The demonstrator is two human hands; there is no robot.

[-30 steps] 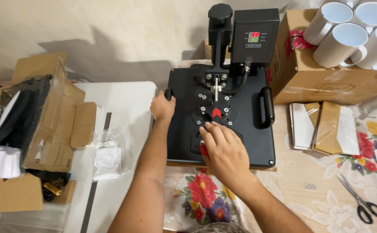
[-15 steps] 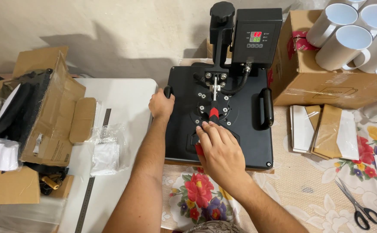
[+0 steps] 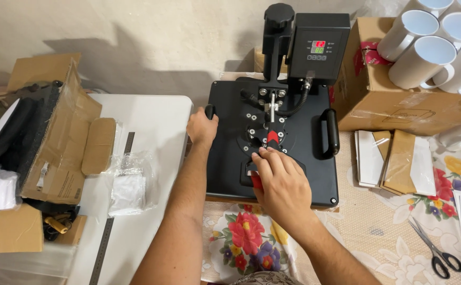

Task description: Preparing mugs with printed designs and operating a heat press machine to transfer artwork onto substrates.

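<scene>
A black heat press (image 3: 315,169) lies closed on the flowered tablecloth, its control box with a lit display (image 3: 318,47) at the back. My left hand (image 3: 201,126) grips the black side handle on the press's left edge. My right hand (image 3: 280,182) rests on top of the press, closed over the red-tipped lever at its front middle. A second black handle (image 3: 332,132) sits on the press's right side, untouched.
An open cardboard box (image 3: 56,132) with dark and white cloth stands at left. A clear plastic bag (image 3: 127,184) and a ruler (image 3: 106,237) lie on the white table. A box with white mugs (image 3: 425,53) is at right, flat packets (image 3: 394,161) and scissors (image 3: 433,248) below.
Both hands stay on the press. My right hand has slid slightly toward me along the lever; the camera has shifted a little.
</scene>
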